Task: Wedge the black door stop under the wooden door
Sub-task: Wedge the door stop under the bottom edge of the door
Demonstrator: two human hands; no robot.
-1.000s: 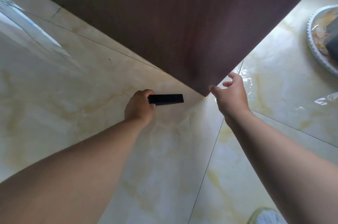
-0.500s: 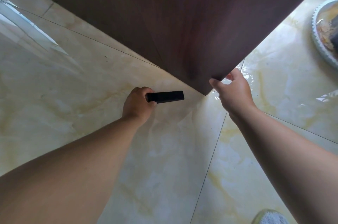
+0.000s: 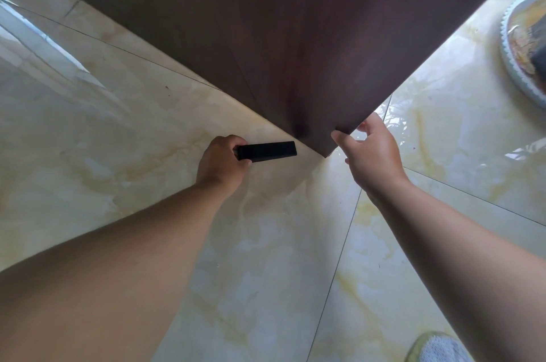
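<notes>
Black door stop [image 3: 266, 151], butt seemingly fist-hidden.

Matt wooden door [image 3: 295, 36] (glossy marble floor [image 3: 266, 258])

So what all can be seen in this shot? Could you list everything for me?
wooden door: one, dark brown, upper middle, its bottom corner near the floor
black door stop: one, black, left of the door's corner, not yet under it
floor: glossy cream marble-look tiles with thin dark joints
round dish: one, pale scalloped rim, far right edge, contents unclear
shoe: one, grey and pale green, bottom right corner, cut off by the frame
left hand: one, closed around the door stop's end
right hand: one, gripping the door's edge near the corner
</notes>
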